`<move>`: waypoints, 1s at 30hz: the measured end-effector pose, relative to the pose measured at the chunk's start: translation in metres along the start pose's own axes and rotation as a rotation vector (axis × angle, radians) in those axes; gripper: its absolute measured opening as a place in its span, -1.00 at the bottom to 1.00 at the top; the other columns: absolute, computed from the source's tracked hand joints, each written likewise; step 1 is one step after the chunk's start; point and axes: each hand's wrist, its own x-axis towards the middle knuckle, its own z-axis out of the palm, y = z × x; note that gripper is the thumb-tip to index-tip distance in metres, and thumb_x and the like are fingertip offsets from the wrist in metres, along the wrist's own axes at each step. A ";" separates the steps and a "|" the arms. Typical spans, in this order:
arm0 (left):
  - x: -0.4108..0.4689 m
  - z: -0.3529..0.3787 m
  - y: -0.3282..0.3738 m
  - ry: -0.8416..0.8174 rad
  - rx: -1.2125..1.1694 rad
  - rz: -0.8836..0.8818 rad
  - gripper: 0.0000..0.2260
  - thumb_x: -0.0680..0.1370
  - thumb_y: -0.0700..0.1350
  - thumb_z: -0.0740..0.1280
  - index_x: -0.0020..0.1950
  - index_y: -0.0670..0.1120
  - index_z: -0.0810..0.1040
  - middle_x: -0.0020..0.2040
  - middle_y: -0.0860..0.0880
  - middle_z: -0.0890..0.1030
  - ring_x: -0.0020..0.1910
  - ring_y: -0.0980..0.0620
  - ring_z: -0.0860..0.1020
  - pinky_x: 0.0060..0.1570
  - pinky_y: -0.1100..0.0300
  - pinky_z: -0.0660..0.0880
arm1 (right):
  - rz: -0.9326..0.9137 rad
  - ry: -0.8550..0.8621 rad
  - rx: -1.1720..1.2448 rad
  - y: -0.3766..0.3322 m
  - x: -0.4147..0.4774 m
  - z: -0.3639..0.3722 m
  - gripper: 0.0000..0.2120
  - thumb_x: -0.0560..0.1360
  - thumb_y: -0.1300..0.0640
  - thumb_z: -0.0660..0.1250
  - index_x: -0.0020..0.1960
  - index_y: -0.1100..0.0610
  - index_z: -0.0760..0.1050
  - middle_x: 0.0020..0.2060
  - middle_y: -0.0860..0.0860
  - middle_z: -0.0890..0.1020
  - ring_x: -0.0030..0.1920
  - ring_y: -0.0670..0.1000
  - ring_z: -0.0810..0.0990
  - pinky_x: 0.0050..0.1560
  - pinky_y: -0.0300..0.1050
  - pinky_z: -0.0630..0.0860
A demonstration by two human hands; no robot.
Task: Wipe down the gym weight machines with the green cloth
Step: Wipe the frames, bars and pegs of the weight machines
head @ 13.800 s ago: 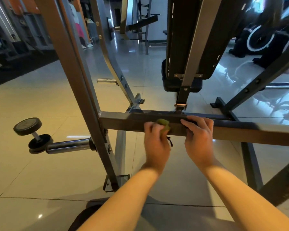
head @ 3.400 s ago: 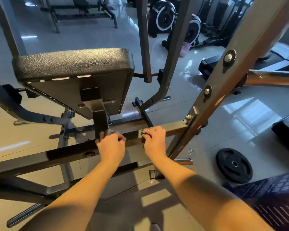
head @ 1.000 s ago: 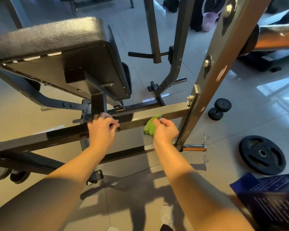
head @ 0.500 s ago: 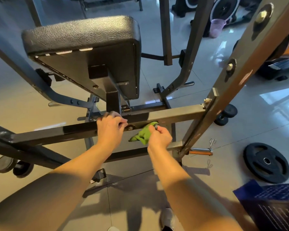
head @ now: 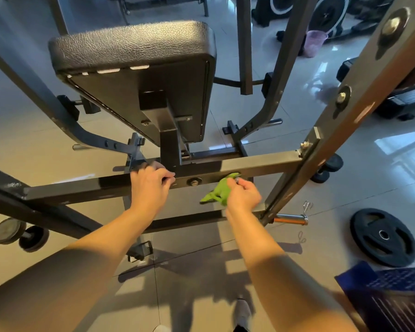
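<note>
A grey steel crossbar (head: 268, 164) of a weight bench rack runs across the middle of the view. My right hand (head: 243, 194) grips the green cloth (head: 217, 192) and holds its top against the bar's front face, right of a bolt (head: 195, 181); the rest of the cloth hangs loose below. My left hand (head: 149, 182) grips the same bar with fingers curled over its top, just left of the bolt. The black padded bench back (head: 134, 49) rises behind the bar.
A slanted upright (head: 345, 111) joins the bar at right, with a chrome peg (head: 290, 218) at its foot. A black weight plate (head: 382, 237) and a blue mat (head: 393, 298) lie on the tiled floor at right. Dumbbells (head: 17, 233) sit at left. Exercise bikes stand behind.
My right hand with the cloth has slid left along the bar from near the upright toward the bolt. My left hand kept its grip on the bar.
</note>
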 end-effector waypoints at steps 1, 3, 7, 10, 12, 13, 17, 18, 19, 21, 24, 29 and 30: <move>0.000 0.000 0.000 0.001 0.000 -0.006 -0.85 0.59 -0.04 0.44 0.13 0.03 0.72 0.13 0.01 0.61 0.13 -0.02 0.51 0.18 0.00 0.33 | -0.017 0.054 0.051 -0.012 0.009 -0.007 -0.80 0.48 0.44 0.44 0.07 0.26 0.60 -0.18 0.02 0.60 -0.24 -0.05 0.59 -0.45 -0.44 0.47; 0.000 0.001 -0.002 0.002 0.009 -0.019 -0.85 0.58 -0.03 0.44 0.13 0.03 0.72 0.13 0.01 0.61 0.13 -0.02 0.51 0.17 0.01 0.33 | -0.024 0.149 0.131 -0.023 0.023 -0.011 -0.84 0.51 0.43 0.41 0.05 0.26 0.60 -0.18 0.07 0.62 -0.27 0.03 0.62 -0.42 -0.31 0.56; -0.002 -0.002 -0.010 0.037 0.033 -0.053 -0.86 0.58 -0.03 0.44 0.11 0.05 0.73 0.13 0.01 0.63 0.12 -0.02 0.52 0.11 0.03 0.30 | -0.046 0.147 -0.049 0.008 0.004 0.012 -0.90 0.52 0.32 0.44 0.00 0.18 0.61 -0.13 0.10 0.69 -0.15 0.09 0.70 -0.16 -0.07 0.68; -0.003 -0.003 -0.014 0.054 0.072 -0.062 -0.87 0.58 -0.03 0.45 0.11 0.05 0.73 0.13 -0.01 0.64 0.13 -0.05 0.53 0.08 -0.01 0.34 | 0.000 -0.027 -0.163 0.031 -0.026 0.025 -0.90 0.50 0.33 0.47 -0.03 0.18 0.62 -0.19 0.01 0.64 -0.19 -0.05 0.64 -0.24 -0.28 0.56; -0.004 -0.006 -0.015 0.054 0.073 -0.072 -0.87 0.58 -0.03 0.44 0.11 0.06 0.73 0.13 -0.01 0.64 0.14 -0.05 0.52 0.08 0.00 0.33 | 0.018 -0.059 -0.151 0.023 -0.029 0.021 -0.88 0.49 0.36 0.48 -0.02 0.20 0.63 -0.15 0.06 0.66 -0.21 -0.06 0.62 -0.26 -0.27 0.60; -0.005 -0.006 -0.015 0.055 0.069 -0.079 -0.87 0.58 -0.03 0.44 0.11 0.06 0.73 0.13 -0.01 0.64 0.14 -0.04 0.52 0.09 0.01 0.33 | 0.016 -0.047 -0.105 0.014 -0.024 0.015 -0.85 0.48 0.39 0.47 0.01 0.22 0.62 -0.15 0.08 0.66 -0.22 -0.03 0.63 -0.31 -0.27 0.59; -0.008 -0.011 -0.025 0.057 0.089 -0.112 -0.87 0.58 -0.01 0.44 0.10 0.07 0.73 0.14 0.00 0.64 0.15 -0.04 0.51 0.10 0.01 0.34 | -0.084 0.114 0.125 -0.019 -0.003 0.000 -0.81 0.51 0.43 0.41 0.10 0.29 0.60 -0.13 0.13 0.67 -0.25 0.01 0.66 -0.36 -0.28 0.59; -0.009 -0.013 -0.029 0.067 0.093 -0.115 -0.87 0.58 -0.01 0.45 0.10 0.06 0.73 0.13 0.00 0.64 0.15 -0.04 0.51 0.10 0.00 0.35 | -0.104 0.142 0.137 -0.019 -0.004 0.005 -0.83 0.52 0.41 0.41 0.09 0.26 0.60 -0.10 0.14 0.69 -0.25 -0.01 0.67 -0.31 -0.25 0.61; -0.010 -0.016 -0.035 0.074 0.095 -0.124 -0.87 0.57 -0.01 0.45 0.10 0.06 0.73 0.13 -0.01 0.64 0.15 -0.04 0.51 0.10 0.00 0.35 | -0.111 0.167 0.118 -0.015 -0.007 0.011 -0.85 0.54 0.37 0.42 0.08 0.22 0.60 -0.07 0.12 0.69 -0.23 -0.02 0.68 -0.27 -0.23 0.63; -0.013 -0.021 -0.044 0.077 0.110 -0.147 -0.86 0.58 0.00 0.44 0.11 0.07 0.72 0.14 -0.01 0.63 0.16 -0.04 0.49 0.11 0.01 0.34 | -0.093 0.158 0.038 0.005 -0.023 0.026 -0.87 0.54 0.33 0.42 0.05 0.16 0.58 -0.06 0.06 0.67 -0.14 -0.03 0.67 -0.19 -0.21 0.64; -0.017 -0.026 -0.055 0.073 0.133 -0.159 -0.86 0.59 0.00 0.42 0.13 0.08 0.71 0.13 -0.01 0.62 0.16 -0.04 0.48 0.13 0.01 0.33 | -0.110 -0.022 -0.248 0.032 -0.045 0.033 -0.88 0.53 0.30 0.45 0.00 0.13 0.60 -0.10 -0.01 0.63 -0.05 -0.03 0.62 -0.16 -0.29 0.53; -0.018 -0.032 -0.067 0.074 0.111 -0.173 -0.87 0.60 0.01 0.42 0.11 0.08 0.71 0.13 -0.01 0.62 0.19 -0.04 0.48 0.18 -0.01 0.34 | -0.150 -0.225 -0.452 0.021 -0.042 0.010 -0.90 0.52 0.27 0.48 -0.03 0.11 0.62 -0.16 -0.05 0.62 -0.11 -0.05 0.62 -0.15 -0.26 0.57; -0.018 -0.032 -0.069 0.075 0.101 -0.174 -0.87 0.60 0.01 0.42 0.11 0.08 0.71 0.13 -0.01 0.62 0.19 -0.03 0.48 0.18 0.00 0.35 | -0.163 -0.214 -0.424 0.020 -0.048 0.007 -0.91 0.54 0.26 0.45 0.00 0.11 0.61 -0.15 -0.05 0.61 -0.11 -0.06 0.61 -0.19 -0.32 0.54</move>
